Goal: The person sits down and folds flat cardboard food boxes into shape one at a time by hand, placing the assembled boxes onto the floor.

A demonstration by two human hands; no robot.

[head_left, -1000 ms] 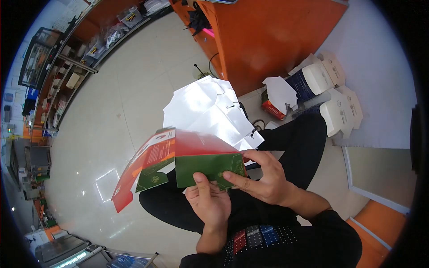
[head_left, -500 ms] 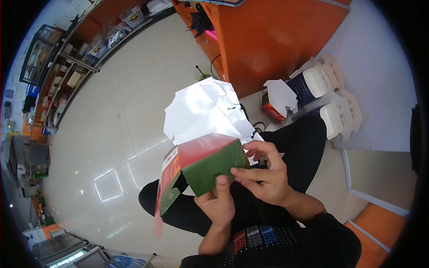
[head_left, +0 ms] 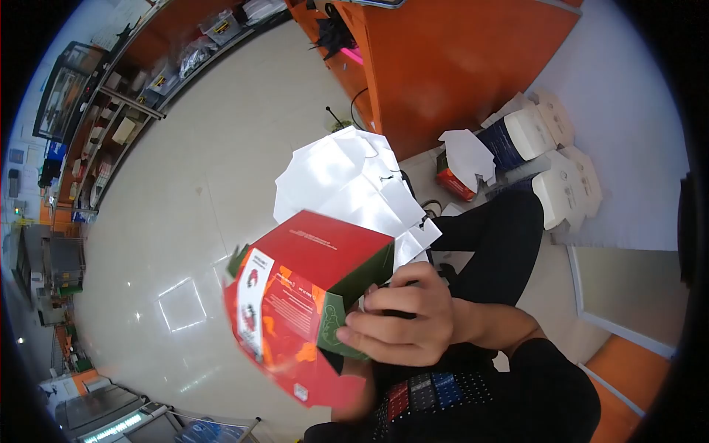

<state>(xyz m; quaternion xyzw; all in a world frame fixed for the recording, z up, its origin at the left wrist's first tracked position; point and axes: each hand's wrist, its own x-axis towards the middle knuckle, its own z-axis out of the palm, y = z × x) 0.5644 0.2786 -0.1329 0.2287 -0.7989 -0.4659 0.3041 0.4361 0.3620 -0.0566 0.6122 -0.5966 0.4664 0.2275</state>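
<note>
A partly folded red and green cardboard box (head_left: 317,244) is tilted in front of me, with orange and white printing on one panel. My right hand (head_left: 406,317) is closed on the green flap (head_left: 331,325) at the box's near right end, fingers bent round the edge. Low beside the box's red end flap, my left hand (head_left: 358,399) is a blur, mostly hidden, so its fingers cannot be made out. Beyond the box lies a pile of flat white cardboard pieces (head_left: 336,177).
Several cartons with white flaps (head_left: 528,134) stand by the wall at right, near a red and green box (head_left: 456,181). An orange cabinet (head_left: 458,59) rises ahead. My bent leg (head_left: 495,244) is beside the pile. Shelves (head_left: 118,111) line the far left.
The box has turned so that its printed red panel faces me and its end flap hangs lower. My right hand now wraps a flap; my left hand has dropped from the green side.
</note>
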